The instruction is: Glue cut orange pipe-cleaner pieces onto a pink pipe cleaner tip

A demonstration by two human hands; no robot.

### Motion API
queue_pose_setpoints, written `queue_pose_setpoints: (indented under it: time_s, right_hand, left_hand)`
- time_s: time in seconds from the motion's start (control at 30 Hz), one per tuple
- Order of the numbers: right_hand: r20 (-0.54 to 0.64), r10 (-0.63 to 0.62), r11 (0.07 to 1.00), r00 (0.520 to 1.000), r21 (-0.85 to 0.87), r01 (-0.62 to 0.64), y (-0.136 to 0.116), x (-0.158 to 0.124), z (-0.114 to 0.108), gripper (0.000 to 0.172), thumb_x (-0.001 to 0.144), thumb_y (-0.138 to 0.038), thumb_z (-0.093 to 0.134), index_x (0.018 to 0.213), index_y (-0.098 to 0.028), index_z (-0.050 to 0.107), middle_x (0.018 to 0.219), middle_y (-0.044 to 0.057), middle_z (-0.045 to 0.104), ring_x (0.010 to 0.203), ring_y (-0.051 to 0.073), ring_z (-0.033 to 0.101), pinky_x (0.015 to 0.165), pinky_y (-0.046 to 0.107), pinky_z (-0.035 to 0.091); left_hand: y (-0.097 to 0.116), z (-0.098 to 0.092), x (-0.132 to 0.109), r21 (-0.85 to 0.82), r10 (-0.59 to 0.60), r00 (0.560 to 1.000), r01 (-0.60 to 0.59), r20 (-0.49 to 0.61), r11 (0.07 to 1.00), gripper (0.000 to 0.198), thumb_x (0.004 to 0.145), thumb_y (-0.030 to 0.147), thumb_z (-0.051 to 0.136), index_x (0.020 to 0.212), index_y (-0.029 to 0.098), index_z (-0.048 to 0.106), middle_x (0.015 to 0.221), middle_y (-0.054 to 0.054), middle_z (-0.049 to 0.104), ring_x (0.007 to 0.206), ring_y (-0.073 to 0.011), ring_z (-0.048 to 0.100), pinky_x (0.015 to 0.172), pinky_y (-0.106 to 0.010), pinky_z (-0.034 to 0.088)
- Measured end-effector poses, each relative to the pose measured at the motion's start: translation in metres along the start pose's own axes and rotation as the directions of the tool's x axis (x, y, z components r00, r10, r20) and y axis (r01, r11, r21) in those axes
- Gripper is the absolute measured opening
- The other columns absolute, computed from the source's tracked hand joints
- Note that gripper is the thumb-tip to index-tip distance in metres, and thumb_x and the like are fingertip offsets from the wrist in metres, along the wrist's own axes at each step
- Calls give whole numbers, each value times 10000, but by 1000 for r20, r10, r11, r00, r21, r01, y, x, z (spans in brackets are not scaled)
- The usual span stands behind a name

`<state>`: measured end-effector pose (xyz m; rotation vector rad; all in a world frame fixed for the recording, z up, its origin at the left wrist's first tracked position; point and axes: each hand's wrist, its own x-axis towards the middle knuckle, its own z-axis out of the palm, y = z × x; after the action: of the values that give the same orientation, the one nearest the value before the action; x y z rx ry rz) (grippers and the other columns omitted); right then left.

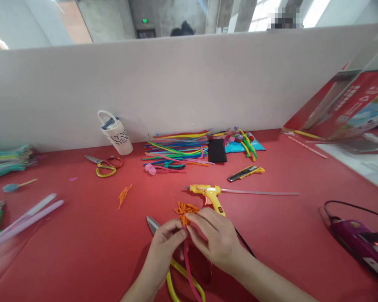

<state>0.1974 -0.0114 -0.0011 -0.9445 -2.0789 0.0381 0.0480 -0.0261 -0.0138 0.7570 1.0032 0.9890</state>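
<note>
My left hand (165,245) and my right hand (216,239) meet low in the middle of the red table (82,251). Both pinch an orange pipe-cleaner flower (185,209) on a red stem (187,260) that runs down between my wrists. Beneath my left hand lie scissors with yellow handles (173,277), their blade tip poking out to the left. Just behind the flower a yellow glue gun (209,195) lies flat with a long clear glue stick (261,193) reaching to the right.
A pile of coloured pipe cleaners (176,151), a black phone (216,150), a yellow utility knife (245,172), second scissors (102,165), a small white bag (116,133) and an orange scrap (124,195) lie farther back. A purple tool (359,241) sits right. A white partition (176,84) bounds the table.
</note>
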Motion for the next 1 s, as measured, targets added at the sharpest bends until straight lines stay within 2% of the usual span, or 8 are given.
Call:
queue_pose_setpoints:
  time_s: [0.17,0.33,0.47,0.67,0.73,0.87,1.0]
  right_hand:
    - [8,-32,997,999,-74,32,-1,0,1,189,817,-132,514,996,-115,574,727,69,615,643,178,543,543,291,453]
    - [-69,11,1000,998,2,-11,-2,-1,0,277,793,-98,536,1067,-136,536,813,78,631,729,176,584,617,281,489]
    - [-72,25,998,997,58,-20,-1,-2,-2,245,784,-101,556,1022,-157,537,806,69,629,731,172,587,628,281,498]
    - [-49,-22,1000,999,-6,22,-2,0,-2,208,802,-113,541,1008,-141,550,780,69,634,705,168,591,598,269,488]
    - [-48,-32,999,998,-28,31,-2,1,-2,200,806,-114,536,1004,-133,551,773,71,633,700,169,593,592,268,482]
    - [-3,-83,992,997,-94,83,-1,-1,-4,204,806,-121,536,1008,-127,556,748,69,628,660,173,583,567,278,470]
    - [30,-156,969,987,-188,159,2,-2,-4,207,811,-146,533,1013,-126,572,718,68,618,639,178,580,566,294,470]
  left_hand:
    - [2,2,-1,-11,8,1000,-8,-1,1000,95,716,224,631,671,147,597,578,49,474,436,-41,399,393,-150,377]
    - [3,3,-2,6,29,999,-29,-14,1000,92,721,239,632,691,154,609,599,46,484,438,-42,409,393,-151,380]
    - [3,2,-2,81,87,996,-86,-9,993,95,741,255,614,708,166,611,596,48,481,423,-43,422,396,-155,376]
    - [9,4,-4,193,165,986,-162,-1,968,112,732,285,618,726,176,641,732,8,512,500,-74,447,406,-177,390]
    - [11,5,-5,225,193,981,-189,2,956,98,737,267,612,724,179,655,741,-4,528,564,-97,471,458,-185,408]
    - [13,6,-5,254,265,964,-264,30,930,92,757,200,588,717,189,670,750,-18,570,744,-146,518,700,-232,425]
    - [12,5,-4,236,262,964,-263,39,936,98,760,192,581,737,201,676,768,-18,575,752,-153,517,719,-243,410]
